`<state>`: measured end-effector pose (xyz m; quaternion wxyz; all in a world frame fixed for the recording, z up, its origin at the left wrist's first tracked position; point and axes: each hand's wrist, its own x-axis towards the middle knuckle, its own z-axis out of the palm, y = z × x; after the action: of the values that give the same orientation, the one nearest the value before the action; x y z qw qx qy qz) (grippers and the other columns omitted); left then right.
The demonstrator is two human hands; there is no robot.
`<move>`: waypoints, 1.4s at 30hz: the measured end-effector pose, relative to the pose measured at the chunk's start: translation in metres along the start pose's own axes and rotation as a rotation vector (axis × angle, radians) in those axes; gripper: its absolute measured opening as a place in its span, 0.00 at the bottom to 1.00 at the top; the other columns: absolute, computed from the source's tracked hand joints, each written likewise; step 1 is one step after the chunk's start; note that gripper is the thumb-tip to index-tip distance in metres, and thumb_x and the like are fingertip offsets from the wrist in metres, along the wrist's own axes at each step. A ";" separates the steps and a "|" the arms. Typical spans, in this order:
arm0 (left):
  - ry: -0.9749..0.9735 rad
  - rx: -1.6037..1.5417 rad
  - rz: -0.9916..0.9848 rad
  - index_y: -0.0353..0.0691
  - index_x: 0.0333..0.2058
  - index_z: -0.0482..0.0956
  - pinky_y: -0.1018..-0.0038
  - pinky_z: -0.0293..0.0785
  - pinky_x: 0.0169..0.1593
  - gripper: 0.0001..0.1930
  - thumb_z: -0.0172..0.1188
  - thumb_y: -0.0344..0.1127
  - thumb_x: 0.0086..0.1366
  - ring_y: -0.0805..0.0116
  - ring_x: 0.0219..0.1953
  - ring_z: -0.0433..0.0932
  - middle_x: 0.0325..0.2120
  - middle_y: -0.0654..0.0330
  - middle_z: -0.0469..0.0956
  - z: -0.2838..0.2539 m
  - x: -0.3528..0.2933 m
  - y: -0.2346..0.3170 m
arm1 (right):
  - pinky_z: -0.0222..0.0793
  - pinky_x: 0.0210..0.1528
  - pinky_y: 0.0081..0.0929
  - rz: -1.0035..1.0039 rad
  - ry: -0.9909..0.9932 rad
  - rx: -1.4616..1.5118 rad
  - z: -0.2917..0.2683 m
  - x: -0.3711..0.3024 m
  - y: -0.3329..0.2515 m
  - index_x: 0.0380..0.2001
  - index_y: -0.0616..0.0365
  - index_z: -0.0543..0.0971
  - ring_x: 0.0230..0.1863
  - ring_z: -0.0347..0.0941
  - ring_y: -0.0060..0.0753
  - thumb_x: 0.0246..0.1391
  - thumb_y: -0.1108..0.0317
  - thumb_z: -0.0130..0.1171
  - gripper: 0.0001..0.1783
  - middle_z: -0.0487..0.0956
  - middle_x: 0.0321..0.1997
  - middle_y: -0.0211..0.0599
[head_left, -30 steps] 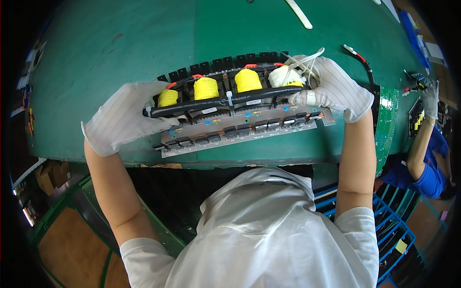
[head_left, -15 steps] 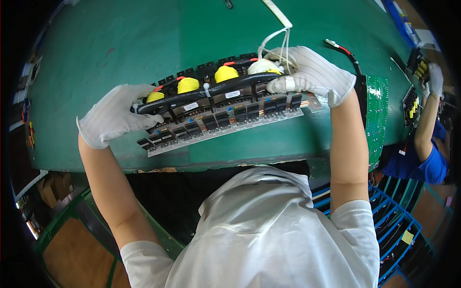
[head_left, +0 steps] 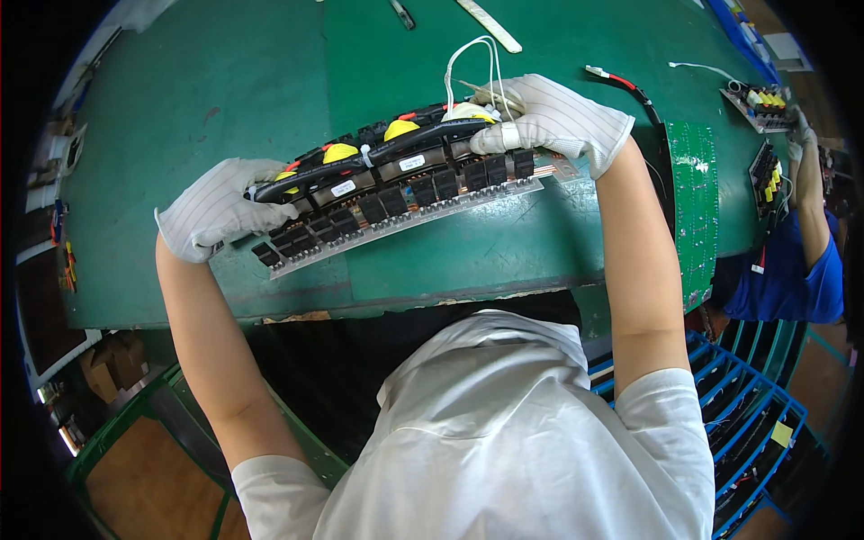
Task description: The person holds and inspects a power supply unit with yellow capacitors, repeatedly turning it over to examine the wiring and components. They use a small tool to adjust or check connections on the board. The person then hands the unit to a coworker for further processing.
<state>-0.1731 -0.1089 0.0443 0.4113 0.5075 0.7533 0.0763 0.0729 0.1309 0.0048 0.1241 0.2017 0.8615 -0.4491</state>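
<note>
The left grip and right grip are closed around opposite ends of the board, tilted over the desk; whether it touches there, I cannot tell. Uneven lifting could twist it; a slip could bend the black parts. The looped white wires could snag.

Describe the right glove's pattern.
The right glove is white with thin stripes, clearest in head view.

Green worktop — blue rack lower right — brown cardboard boxes, green-framed brown panel lower left.
</note>
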 end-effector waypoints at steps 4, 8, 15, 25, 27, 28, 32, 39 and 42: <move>0.018 -0.081 0.034 0.32 0.45 0.77 0.71 0.70 0.31 0.25 0.65 0.40 0.49 0.68 0.22 0.70 0.21 0.53 0.76 0.000 -0.003 -0.001 | 0.67 0.45 0.29 -0.009 0.000 -0.003 0.000 0.001 0.003 0.47 0.65 0.77 0.39 0.73 0.34 0.42 0.50 0.67 0.34 0.80 0.38 0.44; 0.028 -0.097 0.023 0.33 0.47 0.77 0.72 0.70 0.32 0.27 0.65 0.41 0.48 0.69 0.23 0.70 0.23 0.55 0.76 0.003 -0.004 -0.005 | 0.67 0.44 0.30 -0.006 0.017 0.006 0.004 0.000 0.005 0.45 0.65 0.77 0.37 0.72 0.33 0.43 0.48 0.67 0.33 0.80 0.36 0.42; 0.010 -0.102 -0.025 0.33 0.48 0.77 0.73 0.69 0.31 0.27 0.67 0.41 0.50 0.73 0.23 0.69 0.20 0.59 0.74 0.003 -0.005 -0.002 | 0.67 0.39 0.27 0.094 -0.014 0.049 0.001 -0.007 -0.004 0.43 0.62 0.78 0.32 0.71 0.28 0.43 0.48 0.67 0.30 0.78 0.30 0.36; 0.038 -0.074 -0.031 0.33 0.49 0.75 0.69 0.73 0.44 0.29 0.68 0.40 0.48 0.59 0.36 0.79 0.34 0.47 0.81 0.013 -0.015 -0.009 | 0.70 0.43 0.35 -0.160 0.033 0.037 0.012 -0.008 0.008 0.49 0.59 0.75 0.38 0.76 0.45 0.40 0.43 0.67 0.38 0.80 0.33 0.51; 0.119 0.010 -0.026 0.34 0.52 0.73 0.69 0.72 0.48 0.31 0.69 0.37 0.47 0.58 0.42 0.78 0.40 0.47 0.80 0.026 -0.028 -0.008 | 0.72 0.40 0.36 -0.221 0.078 0.047 0.031 -0.018 0.003 0.46 0.54 0.76 0.35 0.77 0.47 0.39 0.46 0.68 0.33 0.80 0.32 0.49; 0.173 -0.008 -0.020 0.36 0.54 0.72 0.67 0.72 0.52 0.34 0.70 0.37 0.46 0.54 0.46 0.78 0.44 0.46 0.78 0.035 -0.027 -0.001 | 0.74 0.36 0.37 -0.275 0.160 0.000 0.032 -0.037 -0.003 0.44 0.54 0.76 0.31 0.78 0.48 0.39 0.46 0.68 0.31 0.80 0.30 0.47; 0.329 0.191 0.114 0.38 0.54 0.70 0.64 0.71 0.55 0.35 0.71 0.38 0.45 0.50 0.49 0.75 0.47 0.47 0.76 0.062 -0.028 -0.019 | 0.75 0.33 0.41 -0.129 0.309 -0.443 0.069 -0.067 -0.008 0.36 0.61 0.74 0.32 0.78 0.52 0.39 0.44 0.67 0.32 0.79 0.32 0.51; 0.463 0.223 0.077 0.39 0.56 0.67 0.62 0.68 0.58 0.37 0.70 0.35 0.45 0.47 0.55 0.70 0.55 0.43 0.67 0.082 -0.039 0.002 | 0.71 0.37 0.35 -0.133 0.395 0.033 0.069 -0.107 0.027 0.55 0.61 0.68 0.33 0.76 0.41 0.45 0.51 0.66 0.37 0.78 0.32 0.45; 0.458 0.210 0.195 0.39 0.58 0.65 0.57 0.57 0.65 0.36 0.67 0.35 0.47 0.41 0.61 0.61 0.57 0.42 0.64 0.094 -0.035 0.029 | 0.71 0.38 0.33 0.094 0.507 0.198 0.070 -0.129 0.067 0.54 0.59 0.69 0.31 0.75 0.41 0.47 0.54 0.65 0.34 0.77 0.32 0.44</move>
<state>-0.0821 -0.1528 0.0179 0.1658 0.5871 0.7780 0.1498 0.2206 0.0769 -0.0321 -0.0953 0.3585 0.8066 -0.4601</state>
